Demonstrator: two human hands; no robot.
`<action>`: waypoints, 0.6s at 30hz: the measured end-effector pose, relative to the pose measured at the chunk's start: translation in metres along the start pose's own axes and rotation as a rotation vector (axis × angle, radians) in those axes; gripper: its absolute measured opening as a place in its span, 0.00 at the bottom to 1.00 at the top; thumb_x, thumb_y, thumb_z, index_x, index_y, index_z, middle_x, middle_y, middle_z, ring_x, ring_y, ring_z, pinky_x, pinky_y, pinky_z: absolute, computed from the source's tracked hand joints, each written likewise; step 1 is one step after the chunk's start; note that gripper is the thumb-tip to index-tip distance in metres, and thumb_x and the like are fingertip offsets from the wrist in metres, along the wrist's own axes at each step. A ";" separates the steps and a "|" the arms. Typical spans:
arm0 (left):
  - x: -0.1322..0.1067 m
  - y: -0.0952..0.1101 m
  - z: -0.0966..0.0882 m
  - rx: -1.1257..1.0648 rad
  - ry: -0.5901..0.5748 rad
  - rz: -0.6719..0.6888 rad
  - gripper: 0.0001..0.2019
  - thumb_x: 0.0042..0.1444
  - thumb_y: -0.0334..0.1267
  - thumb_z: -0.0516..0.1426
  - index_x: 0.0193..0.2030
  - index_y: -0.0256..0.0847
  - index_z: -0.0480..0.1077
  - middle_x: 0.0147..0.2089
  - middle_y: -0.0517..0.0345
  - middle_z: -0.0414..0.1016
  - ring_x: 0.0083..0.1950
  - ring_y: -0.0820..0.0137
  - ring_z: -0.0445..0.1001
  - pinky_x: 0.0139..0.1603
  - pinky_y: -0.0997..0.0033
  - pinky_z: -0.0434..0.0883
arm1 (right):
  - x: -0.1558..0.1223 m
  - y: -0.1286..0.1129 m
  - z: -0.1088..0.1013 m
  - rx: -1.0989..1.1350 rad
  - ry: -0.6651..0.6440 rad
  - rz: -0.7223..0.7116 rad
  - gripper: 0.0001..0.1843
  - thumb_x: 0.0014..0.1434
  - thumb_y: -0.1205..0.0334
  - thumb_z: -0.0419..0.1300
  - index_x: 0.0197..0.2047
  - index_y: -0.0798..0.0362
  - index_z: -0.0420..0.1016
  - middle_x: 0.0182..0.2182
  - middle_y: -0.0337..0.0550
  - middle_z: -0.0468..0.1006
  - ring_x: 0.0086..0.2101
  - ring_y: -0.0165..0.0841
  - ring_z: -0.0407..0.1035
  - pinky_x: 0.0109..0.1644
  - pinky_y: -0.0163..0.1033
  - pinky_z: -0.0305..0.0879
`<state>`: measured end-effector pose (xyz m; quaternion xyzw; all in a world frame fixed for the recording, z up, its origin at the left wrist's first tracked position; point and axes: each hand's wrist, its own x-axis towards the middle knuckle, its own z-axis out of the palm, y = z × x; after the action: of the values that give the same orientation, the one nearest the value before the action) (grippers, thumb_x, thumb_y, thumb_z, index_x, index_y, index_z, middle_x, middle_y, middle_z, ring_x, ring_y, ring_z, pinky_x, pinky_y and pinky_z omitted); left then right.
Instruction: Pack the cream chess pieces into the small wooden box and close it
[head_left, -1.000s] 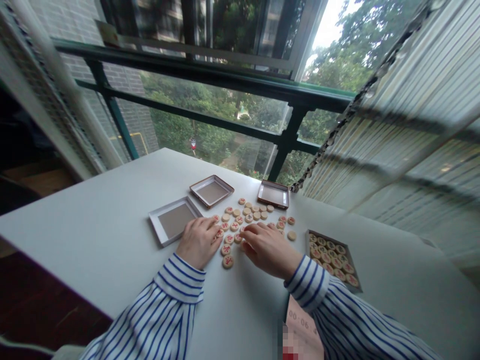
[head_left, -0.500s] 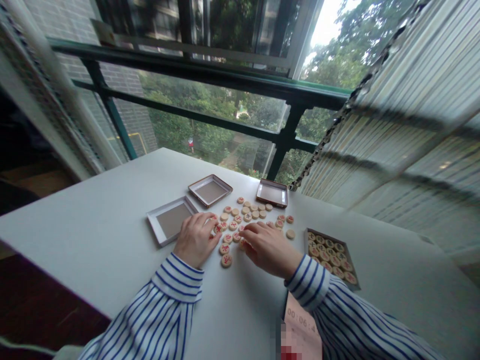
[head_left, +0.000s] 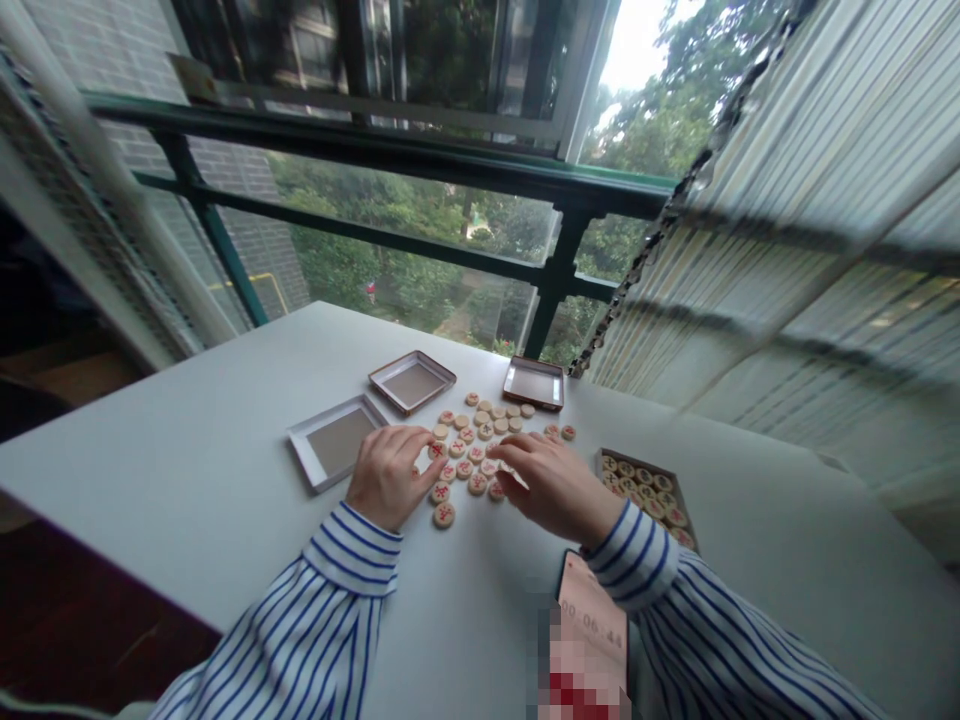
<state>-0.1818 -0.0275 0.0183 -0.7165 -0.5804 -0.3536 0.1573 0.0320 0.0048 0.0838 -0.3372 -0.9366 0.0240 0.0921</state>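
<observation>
Round wooden xiangqi pieces (head_left: 464,468), several with red characters, lie loosely on the white table between my hands. My left hand (head_left: 390,475) is closed, with a red-marked xiangqi piece (head_left: 436,451) between its thumb and fingertips. Over the right side of the group, my right hand (head_left: 551,485) is curved, fingers and thumb apart, nothing visible held. It partly covers some pieces beneath it. Farther back, other pieces (head_left: 501,426) show plain faces, and one beside them has a dark character.
Left of the pieces stand a grey-white tray (head_left: 306,450) and a brown-edged tray (head_left: 390,396). Another tray (head_left: 555,403) is at the back. A box (head_left: 679,470) of pieces in rows sits right. A phone (head_left: 592,590) showing a timer lies near my right sleeve.
The view has shifted slightly. My right hand has moved a little toward me over the pieces, its thumb now more visible. My left hand's red-marked piece now shows more plainly between its fingertips.
</observation>
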 end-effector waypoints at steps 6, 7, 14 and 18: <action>0.005 0.016 -0.005 -0.040 0.017 0.044 0.10 0.52 0.43 0.55 0.36 0.40 0.70 0.39 0.53 0.75 0.42 0.64 0.70 0.47 0.61 0.61 | -0.020 0.015 -0.012 0.047 0.116 0.046 0.13 0.58 0.63 0.50 0.46 0.52 0.68 0.41 0.45 0.73 0.42 0.33 0.65 0.46 0.40 0.58; 0.006 0.020 -0.006 -0.053 0.017 0.052 0.10 0.52 0.43 0.55 0.36 0.40 0.70 0.38 0.53 0.75 0.42 0.64 0.70 0.47 0.61 0.62 | -0.024 0.017 -0.014 0.050 0.132 0.056 0.13 0.58 0.63 0.50 0.46 0.52 0.69 0.41 0.45 0.73 0.42 0.33 0.65 0.46 0.40 0.58; 0.017 0.050 -0.005 -0.130 -0.002 0.105 0.11 0.51 0.44 0.55 0.37 0.39 0.69 0.40 0.53 0.75 0.43 0.63 0.70 0.46 0.61 0.63 | -0.054 0.031 -0.017 0.049 0.207 0.110 0.15 0.58 0.63 0.51 0.49 0.51 0.67 0.46 0.46 0.71 0.46 0.35 0.64 0.47 0.41 0.61; 0.024 0.069 0.000 -0.160 -0.022 0.112 0.11 0.52 0.44 0.55 0.37 0.39 0.69 0.40 0.53 0.74 0.43 0.63 0.70 0.48 0.60 0.62 | -0.067 0.038 -0.019 0.071 0.205 0.146 0.14 0.58 0.64 0.51 0.47 0.52 0.69 0.44 0.45 0.73 0.44 0.34 0.66 0.48 0.40 0.61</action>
<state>-0.1148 -0.0293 0.0471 -0.7620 -0.5109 -0.3816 0.1128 0.1102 -0.0093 0.0876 -0.4015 -0.8939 0.0291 0.1975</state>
